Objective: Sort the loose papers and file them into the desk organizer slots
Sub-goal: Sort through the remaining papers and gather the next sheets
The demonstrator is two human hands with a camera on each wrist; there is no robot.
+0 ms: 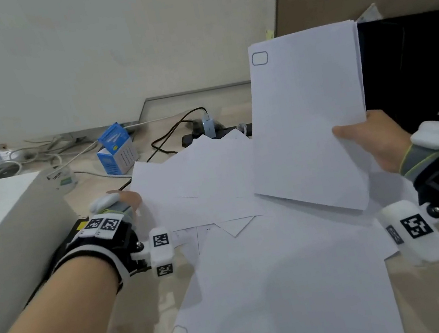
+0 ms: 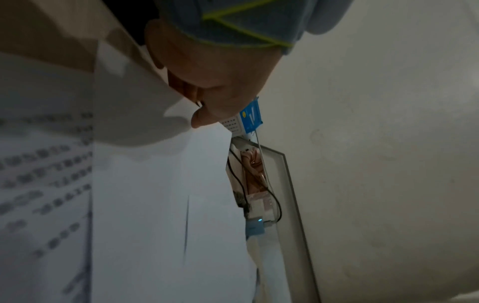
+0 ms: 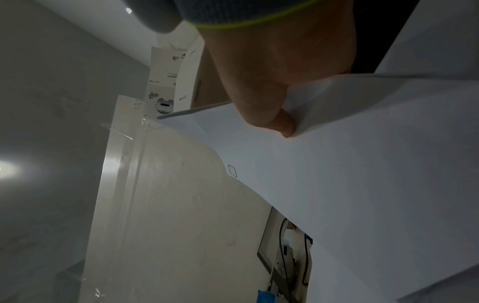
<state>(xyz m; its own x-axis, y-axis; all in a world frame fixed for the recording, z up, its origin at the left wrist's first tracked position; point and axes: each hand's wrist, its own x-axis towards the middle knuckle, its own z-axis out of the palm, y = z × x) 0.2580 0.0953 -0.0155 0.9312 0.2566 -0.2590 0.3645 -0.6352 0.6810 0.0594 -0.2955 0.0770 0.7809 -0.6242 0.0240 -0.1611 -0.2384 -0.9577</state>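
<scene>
My right hand (image 1: 354,136) grips a stack of white papers (image 1: 307,121) by its right edge and holds it upright above the desk. Its thumb (image 3: 279,121) presses on the front sheet (image 3: 362,174); the fingers behind are hidden. Right behind the stack stands the black desk organizer (image 1: 415,67). Several loose papers (image 1: 275,274) lie fanned out on the desk. My left hand (image 1: 128,203) is at their left edge, fingers curled, thumb (image 2: 204,116) pinching the edge of a loose sheet (image 2: 160,194). A printed sheet (image 2: 39,174) lies beside it.
A large white box (image 1: 2,222) stands close on the left of my left arm. Behind the papers are a blue and white carton (image 1: 117,149), a tape roll (image 1: 63,176), tangled cables (image 1: 166,137) and a power strip (image 1: 215,134) along the wall.
</scene>
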